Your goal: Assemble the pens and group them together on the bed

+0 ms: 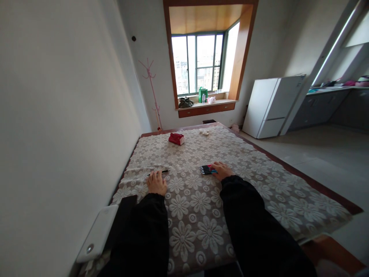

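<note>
Resting left hand (157, 182) fingertips on single pen (158, 172), right hand (221, 170) fingers pinching pen bundle (206, 169)

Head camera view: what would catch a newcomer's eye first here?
Two black-sleeved arms stretch over a flower-patterned cloth covering the table. The left hand rests by a single black pen, and the right hand lies on a bundle of pens. Beyond them, a red box sits near the table's far end, under a wood-framed window.
</note>
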`<state>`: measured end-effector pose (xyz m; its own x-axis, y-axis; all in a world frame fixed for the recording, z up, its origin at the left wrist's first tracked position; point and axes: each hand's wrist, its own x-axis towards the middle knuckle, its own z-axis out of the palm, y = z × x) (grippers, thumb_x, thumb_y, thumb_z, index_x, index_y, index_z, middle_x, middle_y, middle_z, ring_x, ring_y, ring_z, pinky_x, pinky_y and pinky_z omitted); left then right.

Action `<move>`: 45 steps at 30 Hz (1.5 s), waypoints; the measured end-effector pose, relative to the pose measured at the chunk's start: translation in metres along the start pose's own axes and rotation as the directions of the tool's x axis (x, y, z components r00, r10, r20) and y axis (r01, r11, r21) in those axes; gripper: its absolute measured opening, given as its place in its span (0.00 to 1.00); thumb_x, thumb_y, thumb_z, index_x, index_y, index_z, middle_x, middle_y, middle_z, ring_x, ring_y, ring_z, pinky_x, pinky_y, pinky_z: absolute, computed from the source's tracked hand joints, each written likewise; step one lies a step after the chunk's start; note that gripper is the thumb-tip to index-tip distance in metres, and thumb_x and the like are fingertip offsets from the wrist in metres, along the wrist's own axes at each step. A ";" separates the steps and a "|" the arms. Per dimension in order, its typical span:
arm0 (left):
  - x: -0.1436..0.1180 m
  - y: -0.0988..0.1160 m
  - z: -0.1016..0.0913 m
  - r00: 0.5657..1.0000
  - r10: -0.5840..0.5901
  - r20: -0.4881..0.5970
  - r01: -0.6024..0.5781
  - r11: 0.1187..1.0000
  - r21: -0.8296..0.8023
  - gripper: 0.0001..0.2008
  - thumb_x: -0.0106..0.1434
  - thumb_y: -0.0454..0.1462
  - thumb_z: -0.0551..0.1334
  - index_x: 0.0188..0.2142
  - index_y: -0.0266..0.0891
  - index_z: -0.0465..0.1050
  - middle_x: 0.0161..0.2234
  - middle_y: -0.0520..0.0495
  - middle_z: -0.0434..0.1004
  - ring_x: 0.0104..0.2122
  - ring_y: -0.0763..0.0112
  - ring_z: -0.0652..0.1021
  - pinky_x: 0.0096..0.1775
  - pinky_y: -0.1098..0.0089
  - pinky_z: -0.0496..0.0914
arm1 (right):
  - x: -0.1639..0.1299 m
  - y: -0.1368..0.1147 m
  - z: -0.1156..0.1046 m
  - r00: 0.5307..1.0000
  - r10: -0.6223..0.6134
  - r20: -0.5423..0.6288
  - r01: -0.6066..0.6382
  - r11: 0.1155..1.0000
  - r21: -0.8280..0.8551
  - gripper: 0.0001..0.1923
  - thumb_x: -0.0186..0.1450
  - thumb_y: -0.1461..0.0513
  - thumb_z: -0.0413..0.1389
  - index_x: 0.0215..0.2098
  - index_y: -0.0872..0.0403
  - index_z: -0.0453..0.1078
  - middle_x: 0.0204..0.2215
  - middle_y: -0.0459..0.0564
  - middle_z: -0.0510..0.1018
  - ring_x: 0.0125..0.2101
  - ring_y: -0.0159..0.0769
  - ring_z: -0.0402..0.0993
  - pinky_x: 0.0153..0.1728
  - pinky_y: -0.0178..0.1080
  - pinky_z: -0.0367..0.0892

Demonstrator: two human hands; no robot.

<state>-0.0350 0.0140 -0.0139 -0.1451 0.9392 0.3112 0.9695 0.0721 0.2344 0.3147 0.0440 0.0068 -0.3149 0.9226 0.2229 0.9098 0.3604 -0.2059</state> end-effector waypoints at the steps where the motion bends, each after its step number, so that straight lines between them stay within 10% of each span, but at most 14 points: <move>1: -0.001 0.000 0.001 1.000 0.010 -0.002 -0.010 1.000 -0.003 0.21 0.59 0.35 0.54 0.53 0.38 0.67 0.59 0.40 0.61 0.61 0.53 0.56 0.60 0.49 0.50 | 0.000 0.000 0.000 1.000 -0.002 -0.006 0.002 1.000 0.000 0.12 0.57 0.66 0.59 0.39 0.49 0.72 0.41 0.49 0.73 0.45 0.41 0.66 0.45 0.40 0.60; 18: 0.003 0.003 -0.005 0.993 0.116 -0.010 -0.113 0.938 -0.327 0.16 0.59 0.29 0.55 0.44 0.43 0.74 0.40 0.44 0.74 0.43 0.62 0.73 0.46 0.62 0.66 | 0.001 -0.011 0.000 0.971 -0.123 -0.204 0.156 0.975 0.157 0.03 0.60 0.64 0.56 0.32 0.52 0.71 0.33 0.48 0.74 0.38 0.37 0.68 0.42 0.38 0.63; 27: 0.003 0.024 0.000 0.986 0.089 0.141 0.092 0.419 -0.903 0.15 0.61 0.41 0.57 0.46 0.37 0.66 0.40 0.43 0.74 0.33 0.72 0.75 0.36 0.68 0.72 | 0.007 -0.065 0.004 0.976 -0.111 -0.188 0.195 0.832 0.520 0.10 0.64 0.57 0.51 0.34 0.55 0.70 0.26 0.46 0.74 0.25 0.31 0.67 0.29 0.34 0.63; 34: -0.010 0.040 0.000 0.916 0.233 0.326 0.325 0.044 -0.945 0.25 0.48 0.48 0.70 0.37 0.39 0.60 0.41 0.44 0.74 0.37 0.65 0.78 0.36 0.62 0.77 | 0.010 -0.117 0.039 0.970 -0.224 -0.091 0.238 0.830 0.504 0.18 0.62 0.57 0.57 0.49 0.52 0.64 0.36 0.48 0.77 0.32 0.34 0.72 0.35 0.35 0.65; 38: -0.013 0.040 0.000 0.913 0.232 0.337 0.323 0.094 -0.942 0.23 0.47 0.45 0.70 0.36 0.37 0.64 0.36 0.44 0.76 0.34 0.65 0.79 0.34 0.62 0.77 | 0.005 -0.116 0.041 0.969 -0.207 -0.132 0.242 0.894 0.378 0.10 0.65 0.61 0.51 0.44 0.53 0.68 0.35 0.50 0.76 0.37 0.37 0.72 0.38 0.36 0.64; 45: -0.012 0.035 -0.007 0.976 0.190 0.103 -0.025 0.573 -0.819 0.11 0.55 0.41 0.62 0.37 0.39 0.72 0.31 0.48 0.76 0.32 0.70 0.76 0.27 0.74 0.70 | 0.006 -0.104 0.035 0.961 -0.225 -0.161 0.264 0.920 0.289 0.09 0.67 0.63 0.47 0.39 0.53 0.70 0.35 0.51 0.76 0.38 0.37 0.70 0.41 0.37 0.62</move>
<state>-0.0010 0.0025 -0.0032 0.0630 0.9652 0.2537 0.3972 -0.2575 0.8809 0.2082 0.0171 -0.0040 -0.4639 0.7830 0.4144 0.6760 0.6152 -0.4057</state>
